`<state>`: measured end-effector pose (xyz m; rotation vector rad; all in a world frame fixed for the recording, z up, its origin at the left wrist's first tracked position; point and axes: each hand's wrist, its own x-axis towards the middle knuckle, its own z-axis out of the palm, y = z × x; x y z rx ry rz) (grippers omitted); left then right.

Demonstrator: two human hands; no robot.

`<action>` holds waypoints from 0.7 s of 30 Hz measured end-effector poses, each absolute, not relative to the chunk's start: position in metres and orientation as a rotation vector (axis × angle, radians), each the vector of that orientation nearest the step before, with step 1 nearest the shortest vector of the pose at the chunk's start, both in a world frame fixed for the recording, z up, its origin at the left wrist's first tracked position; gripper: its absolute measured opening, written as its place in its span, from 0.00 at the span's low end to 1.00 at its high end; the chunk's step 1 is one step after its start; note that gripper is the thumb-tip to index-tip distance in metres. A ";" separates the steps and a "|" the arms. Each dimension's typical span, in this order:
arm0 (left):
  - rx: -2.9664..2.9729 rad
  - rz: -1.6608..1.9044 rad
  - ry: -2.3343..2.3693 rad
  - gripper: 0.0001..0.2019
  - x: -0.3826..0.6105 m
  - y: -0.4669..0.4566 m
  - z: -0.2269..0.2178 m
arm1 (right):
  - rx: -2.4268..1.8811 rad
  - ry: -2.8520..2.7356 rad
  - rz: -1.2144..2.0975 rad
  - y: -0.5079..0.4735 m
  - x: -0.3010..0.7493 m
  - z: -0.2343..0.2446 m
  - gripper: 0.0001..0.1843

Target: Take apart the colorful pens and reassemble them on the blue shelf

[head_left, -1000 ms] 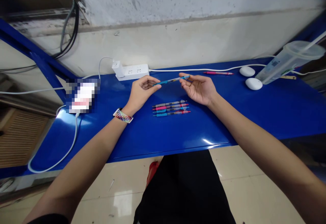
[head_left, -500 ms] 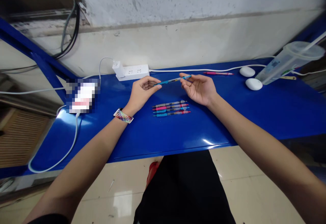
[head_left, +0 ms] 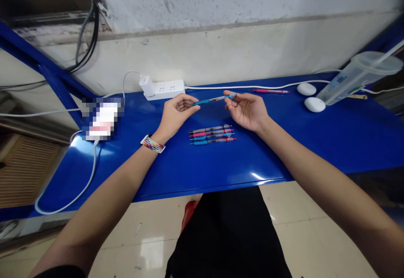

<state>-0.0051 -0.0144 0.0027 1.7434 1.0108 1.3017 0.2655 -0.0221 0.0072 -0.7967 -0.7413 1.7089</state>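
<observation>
A blue pen (head_left: 212, 100) with a clear barrel is held level above the blue tabletop (head_left: 217, 166). My left hand (head_left: 179, 111), with a patterned band on the wrist, pinches its blue grip end between thumb and fingers. The other end sits between the fingertips of my right hand (head_left: 248, 110), which are closed on it. Below the held pen, several pens (head_left: 212, 134) lie side by side in a stack-like row on the table: grey, pink and blue ones, their grips to the left.
A red pen (head_left: 270, 91) lies near the wall, left of two white rounded objects (head_left: 314, 104). At the right leans a clear plastic cup (head_left: 356, 76). A white power strip (head_left: 167, 89) stands at the back, and a blurred-out phone (head_left: 102, 120) with a cable is at the left.
The pen has turned slightly in my fingers, and my right fingertips have shifted a touch. Everything else stays in place.
</observation>
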 end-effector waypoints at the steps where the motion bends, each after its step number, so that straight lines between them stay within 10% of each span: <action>1: 1.746 1.300 1.015 0.08 -0.005 -0.014 0.002 | -0.796 -0.739 1.711 -0.022 0.265 0.007 0.18; 21: 1.783 1.287 1.012 0.07 -0.004 -0.016 0.003 | -0.757 -0.784 1.658 -0.021 0.265 0.001 0.14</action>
